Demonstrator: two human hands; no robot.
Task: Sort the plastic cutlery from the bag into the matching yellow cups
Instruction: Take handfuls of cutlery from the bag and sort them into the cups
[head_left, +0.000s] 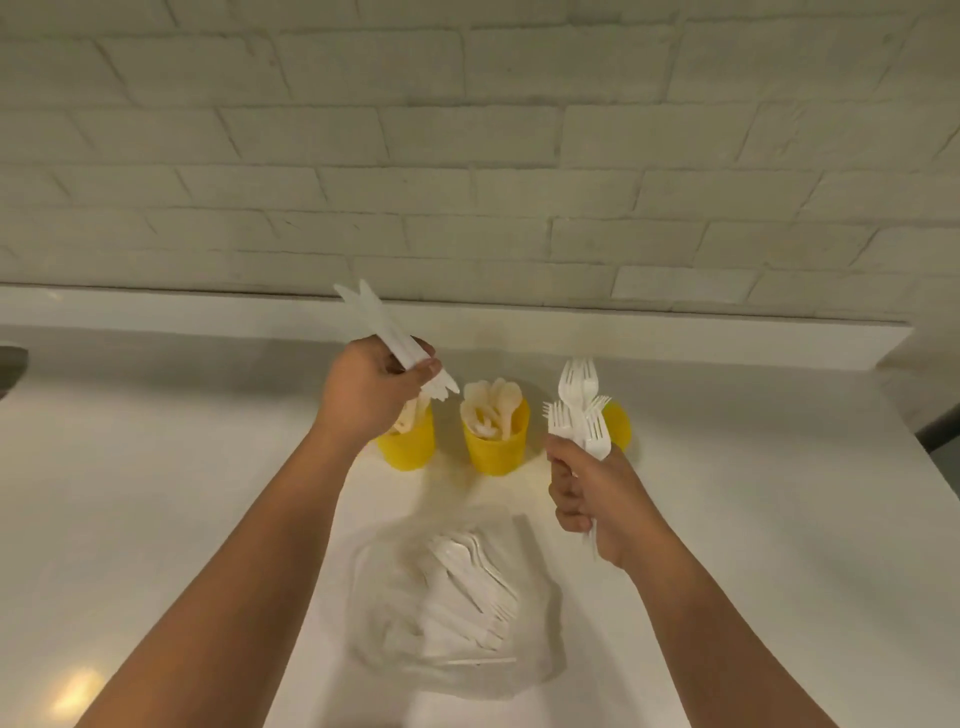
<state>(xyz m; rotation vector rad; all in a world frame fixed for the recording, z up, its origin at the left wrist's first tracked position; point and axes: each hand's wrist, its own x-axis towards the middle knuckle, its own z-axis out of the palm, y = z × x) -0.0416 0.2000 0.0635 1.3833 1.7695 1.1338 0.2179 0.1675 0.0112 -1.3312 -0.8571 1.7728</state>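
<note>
White counter (156, 493) (yellow cups (493, 452) on it) meets a pale brick wall (467, 156).

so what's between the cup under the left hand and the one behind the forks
The middle yellow cup, full of white spoons, stands between the left cup and the right cup, as the head view shows.

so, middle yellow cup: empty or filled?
Filled: the middle cup stands upright with a cluster of white spoons poking above its rim.
</note>
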